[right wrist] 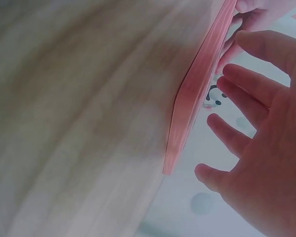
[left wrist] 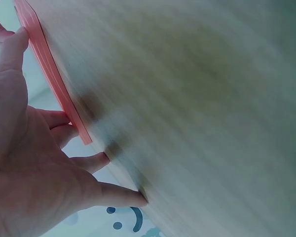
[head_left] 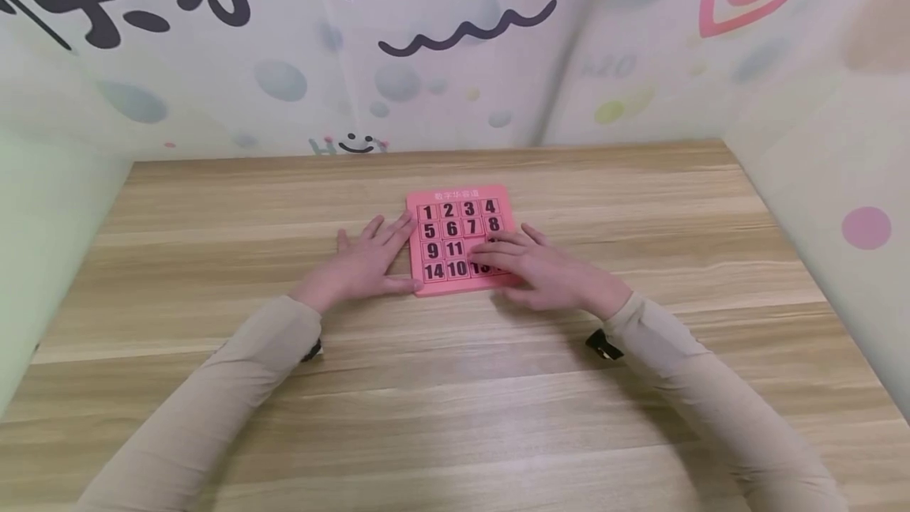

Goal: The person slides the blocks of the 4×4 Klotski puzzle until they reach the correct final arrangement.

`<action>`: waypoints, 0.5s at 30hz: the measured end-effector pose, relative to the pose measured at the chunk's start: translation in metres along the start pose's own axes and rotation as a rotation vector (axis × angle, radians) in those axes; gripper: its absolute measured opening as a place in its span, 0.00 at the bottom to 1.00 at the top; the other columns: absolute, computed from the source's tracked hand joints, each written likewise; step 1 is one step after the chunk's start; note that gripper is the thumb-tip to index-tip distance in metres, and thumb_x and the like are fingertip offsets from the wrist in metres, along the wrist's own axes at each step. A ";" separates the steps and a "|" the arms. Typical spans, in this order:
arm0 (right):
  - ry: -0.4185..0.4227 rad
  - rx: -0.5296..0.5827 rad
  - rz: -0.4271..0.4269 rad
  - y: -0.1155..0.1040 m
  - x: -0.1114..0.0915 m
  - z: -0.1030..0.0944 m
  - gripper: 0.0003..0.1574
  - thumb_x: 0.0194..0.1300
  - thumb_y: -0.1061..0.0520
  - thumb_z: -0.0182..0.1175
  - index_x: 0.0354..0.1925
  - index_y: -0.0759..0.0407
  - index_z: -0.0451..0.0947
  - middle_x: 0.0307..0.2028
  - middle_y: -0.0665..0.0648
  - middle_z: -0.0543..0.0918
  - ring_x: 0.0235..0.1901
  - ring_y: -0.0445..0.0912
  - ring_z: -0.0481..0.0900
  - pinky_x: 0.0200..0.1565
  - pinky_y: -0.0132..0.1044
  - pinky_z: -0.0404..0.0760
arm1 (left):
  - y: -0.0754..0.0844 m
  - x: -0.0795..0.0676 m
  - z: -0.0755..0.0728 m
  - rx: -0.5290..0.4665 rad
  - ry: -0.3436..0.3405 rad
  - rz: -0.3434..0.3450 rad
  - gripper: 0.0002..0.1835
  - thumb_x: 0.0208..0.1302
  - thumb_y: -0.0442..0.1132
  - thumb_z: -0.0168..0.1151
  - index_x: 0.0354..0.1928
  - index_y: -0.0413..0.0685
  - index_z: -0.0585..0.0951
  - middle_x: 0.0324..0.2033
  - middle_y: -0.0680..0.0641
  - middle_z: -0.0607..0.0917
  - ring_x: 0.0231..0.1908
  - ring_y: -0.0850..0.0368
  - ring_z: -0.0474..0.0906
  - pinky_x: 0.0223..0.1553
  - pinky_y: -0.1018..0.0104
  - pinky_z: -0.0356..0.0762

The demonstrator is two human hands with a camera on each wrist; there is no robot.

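Observation:
A pink sliding number puzzle (head_left: 455, 286) lies flat on the wooden table, its tiles in rows that begin 1, 5, 9 and 14. To the right of tile 11 (head_left: 453, 249) a gap shows beside the right fingertips. My left hand (head_left: 366, 263) is spread along the puzzle's left side, thumb and some fingertips at its edge; in the left wrist view other fingertips (left wrist: 144, 200) rest on the table. Stretched over the lower right tiles is my right hand (head_left: 547, 271), which hides several of them. The right wrist view shows its fingers extended above the puzzle's side edge (right wrist: 187, 103).
Behind the table (head_left: 249, 196) stands a white wall (head_left: 341, 85) with dark lettering and coloured spots. More wall rises at the left and right sides. Small black pieces (head_left: 604, 344) show by each sleeve cuff.

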State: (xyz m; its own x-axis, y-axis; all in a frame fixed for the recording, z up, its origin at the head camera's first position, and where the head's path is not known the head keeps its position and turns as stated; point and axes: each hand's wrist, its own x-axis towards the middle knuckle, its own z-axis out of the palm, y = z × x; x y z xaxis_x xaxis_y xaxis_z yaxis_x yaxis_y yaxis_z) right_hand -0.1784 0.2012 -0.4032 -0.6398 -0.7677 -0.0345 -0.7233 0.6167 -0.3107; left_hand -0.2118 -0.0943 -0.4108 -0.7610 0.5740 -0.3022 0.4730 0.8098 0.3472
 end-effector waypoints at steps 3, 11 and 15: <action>-0.006 0.004 0.002 0.000 0.000 0.001 0.35 0.68 0.50 0.58 0.70 0.56 0.64 0.69 0.56 0.66 0.71 0.56 0.54 0.67 0.65 0.42 | 0.000 0.000 0.001 0.001 0.003 0.002 0.53 0.61 0.66 0.56 0.77 0.49 0.42 0.75 0.49 0.38 0.72 0.35 0.32 0.57 0.22 0.28; -0.034 -0.010 0.024 -0.005 0.009 0.002 0.37 0.68 0.48 0.57 0.72 0.52 0.62 0.71 0.54 0.62 0.72 0.55 0.51 0.69 0.63 0.40 | -0.001 0.001 0.002 0.001 0.009 0.010 0.53 0.62 0.66 0.56 0.77 0.48 0.42 0.75 0.48 0.38 0.71 0.34 0.33 0.57 0.21 0.28; -0.083 -0.010 0.057 -0.009 0.018 0.002 0.38 0.70 0.44 0.53 0.73 0.50 0.59 0.72 0.53 0.59 0.73 0.54 0.46 0.69 0.60 0.34 | -0.001 0.001 0.002 0.008 0.012 0.006 0.53 0.62 0.66 0.56 0.77 0.48 0.42 0.75 0.49 0.38 0.71 0.34 0.33 0.57 0.21 0.29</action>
State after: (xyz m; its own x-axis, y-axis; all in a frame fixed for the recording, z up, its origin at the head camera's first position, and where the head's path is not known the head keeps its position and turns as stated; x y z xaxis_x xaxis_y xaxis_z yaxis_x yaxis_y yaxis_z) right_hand -0.1825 0.1818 -0.4028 -0.6565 -0.7429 -0.1309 -0.6891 0.6612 -0.2965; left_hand -0.2122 -0.0942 -0.4129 -0.7633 0.5777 -0.2893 0.4811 0.8071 0.3424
